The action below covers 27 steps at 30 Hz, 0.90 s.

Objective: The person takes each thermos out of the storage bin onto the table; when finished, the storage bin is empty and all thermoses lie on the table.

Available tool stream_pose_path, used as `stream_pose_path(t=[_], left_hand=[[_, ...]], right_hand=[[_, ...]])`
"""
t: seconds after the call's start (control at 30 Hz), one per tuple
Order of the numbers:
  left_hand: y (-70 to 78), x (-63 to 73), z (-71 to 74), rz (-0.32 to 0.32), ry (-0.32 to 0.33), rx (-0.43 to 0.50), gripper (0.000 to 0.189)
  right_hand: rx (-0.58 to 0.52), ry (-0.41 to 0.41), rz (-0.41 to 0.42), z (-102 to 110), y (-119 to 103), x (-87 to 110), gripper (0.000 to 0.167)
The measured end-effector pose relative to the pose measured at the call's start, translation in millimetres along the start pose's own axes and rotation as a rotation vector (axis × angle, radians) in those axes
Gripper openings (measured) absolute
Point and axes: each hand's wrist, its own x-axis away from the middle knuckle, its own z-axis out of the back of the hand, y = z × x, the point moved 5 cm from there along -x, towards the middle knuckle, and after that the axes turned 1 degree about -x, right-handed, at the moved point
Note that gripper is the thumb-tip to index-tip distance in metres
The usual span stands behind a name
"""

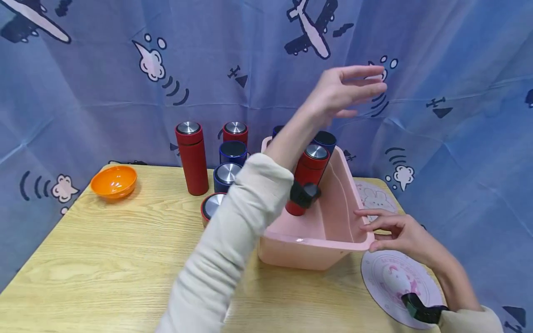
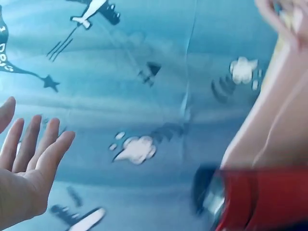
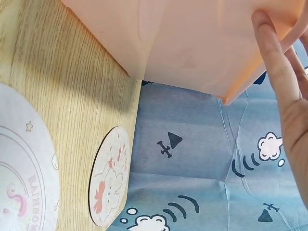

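A pink plastic bin (image 1: 333,246) holds a red thermos bottle (image 1: 309,167) and dark blue bottles (image 1: 325,138) toward its far end. My left hand (image 1: 347,88) is raised above the bin's far side, fingers spread and nothing in them; the left wrist view shows that hand (image 2: 33,168) apart from a red thermos (image 2: 269,197). At the bin's near right corner my right hand (image 1: 401,236) pinches the rim, fingers over the edge and thumb on the outside. In the right wrist view, a fingertip (image 3: 263,21) lies against the pink wall. My left forearm hides part of the bin.
Left of the bin stand a tall red thermos (image 1: 192,159), another red one (image 1: 235,131) behind, and dark blue bottles (image 1: 226,173). An orange bowl (image 1: 114,181) sits at the table's far left. Round mats (image 1: 399,282) lie on the right, and a patterned curtain (image 1: 208,55) hangs behind.
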Motion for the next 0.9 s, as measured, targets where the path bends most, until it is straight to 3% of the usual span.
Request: stream_pose_path(t=[0.13, 0.3, 0.4, 0.53, 0.77, 0.9], left_hand=[[-28.9, -6.1, -23.5, -0.055, -0.042, 0.055, 0.038], [-56.4, -9.8, -30.0, -0.16, -0.123, -0.043, 0.04], [-70.9, -15.1, -23.3, -0.205, -0.158, -0.085, 0.042], [-93.6, -23.1, -8.7, -0.199, -0.146, -0.061, 0.043], [-118.2, -30.7, 17.3, -0.248, -0.018, 0.021, 0.04], [-122.6, -32.1, 23.5, -0.271, 0.017, 0.0, 0.038]], right_hand=[[0.024, 0.006, -0.022, 2, -4, 2.1, 0.035], [0.034, 0.004, -0.05, 2, -6, 1.2, 0.034], [0.025, 0.01, -0.072, 2, -6, 1.6, 0.033], [0.028, 0.021, -0.078, 2, -4, 2.5, 0.033], [-0.003, 0.033, -0.096, 0, -2, 3.5, 0.032], [-0.004, 0.042, -0.093, 2, -3, 3.6, 0.032]])
